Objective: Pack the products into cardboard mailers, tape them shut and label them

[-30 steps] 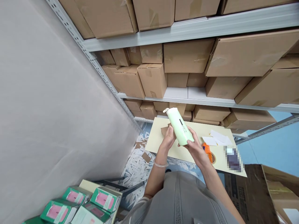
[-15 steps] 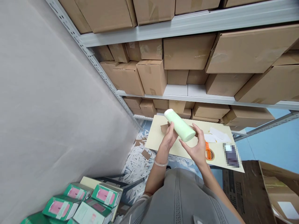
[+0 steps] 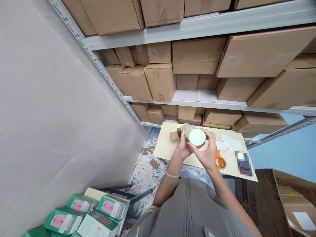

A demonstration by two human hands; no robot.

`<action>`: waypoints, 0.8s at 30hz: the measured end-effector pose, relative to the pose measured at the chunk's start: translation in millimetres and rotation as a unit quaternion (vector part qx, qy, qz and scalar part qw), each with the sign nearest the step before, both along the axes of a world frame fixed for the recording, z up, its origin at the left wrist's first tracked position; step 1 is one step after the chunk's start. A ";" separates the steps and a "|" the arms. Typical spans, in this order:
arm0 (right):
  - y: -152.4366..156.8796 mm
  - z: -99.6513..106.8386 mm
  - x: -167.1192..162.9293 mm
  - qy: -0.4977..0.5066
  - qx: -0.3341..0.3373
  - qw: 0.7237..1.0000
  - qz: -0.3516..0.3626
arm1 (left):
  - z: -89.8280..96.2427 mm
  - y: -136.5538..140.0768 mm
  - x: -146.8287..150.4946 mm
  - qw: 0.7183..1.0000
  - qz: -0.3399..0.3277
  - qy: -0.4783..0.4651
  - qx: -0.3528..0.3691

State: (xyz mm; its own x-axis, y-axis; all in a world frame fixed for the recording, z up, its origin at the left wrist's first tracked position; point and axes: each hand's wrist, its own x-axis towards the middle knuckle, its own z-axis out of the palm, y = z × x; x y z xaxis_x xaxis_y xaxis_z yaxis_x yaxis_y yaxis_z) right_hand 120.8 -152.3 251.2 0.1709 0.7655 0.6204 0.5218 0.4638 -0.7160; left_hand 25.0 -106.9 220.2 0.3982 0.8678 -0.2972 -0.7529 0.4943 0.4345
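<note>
You hold a pale green bottle (image 3: 197, 137) in both hands, up over the table (image 3: 163, 146). Its round, flat bottom is tipped toward you, and its other end points away, to the left. Your left hand (image 3: 184, 148) is under and along the left side of it, with the thumb up on the side. Your right hand (image 3: 209, 153) is at the bottom end, with the thumb on the near edge and the fingers around the right side. So the fingers of both hands are curled on the bottle, and none stand wide.

Just left of the bottle, a bit of brown cardboard (image 3: 174, 136) sits on the table. To the right of your right hand there is an orange tape holder (image 3: 219, 160) (the tan tape roll (image 3: 224, 163) peeks out beside it). Some white papers (image 3: 230, 144) lie behind that, and a dark thing (image 3: 244, 164) sits near the right edge, too blurry to name.

On your left wrist is a pale band (image 3: 172, 175). White scraps (image 3: 145, 171) cover the floor down to the left.
</note>
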 end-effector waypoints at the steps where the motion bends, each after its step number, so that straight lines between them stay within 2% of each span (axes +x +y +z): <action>1: -0.6 -4.3 1.9 0.001 -0.004 1.000 0.007 | 2.3 0.4 -3.7 1.000 0.021 0.019 0.013; 6: 5.5 -31.3 18.6 -0.029 -0.053 0.998 0.011 | 3.2 2.0 -21.6 0.974 0.137 0.139 0.117; 9: 12.5 -37.8 29.8 -0.053 -0.069 0.996 0.022 | -2.5 0.4 -25.2 0.927 0.191 0.261 0.192; 10: 14.0 -36.4 32.6 -0.051 -0.070 0.996 0.033 | -4.6 -0.5 -24.9 0.898 0.209 0.316 0.222; 12: 15.4 -28.8 35.7 -0.035 -0.068 0.996 0.053 | -8.5 -2.7 -23.0 0.816 0.237 0.447 0.281; 14: 14.9 -18.2 35.6 -0.023 -0.061 0.996 0.068 | -11.7 -5.5 -20.5 0.707 0.245 0.574 0.332; 16: 14.0 -9.4 33.6 -0.030 -0.055 0.995 0.079 | -13.7 -8.6 -18.4 0.606 0.230 0.660 0.380; 17: 13.8 -6.9 32.3 -0.036 -0.055 0.995 0.080 | -14.1 -10.0 -17.7 0.571 0.218 0.682 0.401; 18: 13.9 -5.9 31.0 -0.040 -0.057 0.995 0.077 | -14.0 -11.3 -17.4 0.547 0.209 0.694 0.418; 20: 15.0 -8.2 29.2 -0.027 -0.071 0.995 0.060 | -12.4 -13.3 -18.2 0.535 0.204 0.695 0.436; 24: 20.4 -24.1 28.7 0.093 -0.121 0.987 0.042 | -5.5 -14.3 -23.2 0.562 0.175 0.667 0.457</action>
State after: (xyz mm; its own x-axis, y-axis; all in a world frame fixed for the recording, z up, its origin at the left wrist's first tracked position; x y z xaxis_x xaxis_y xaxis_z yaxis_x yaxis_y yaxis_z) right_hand 149.6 -131.9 227.1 0.1940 0.9040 0.3810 0.3380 0.3030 -0.8910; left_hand 1.7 -121.2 214.8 0.1075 0.8562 0.5053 0.5615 -0.4717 0.6799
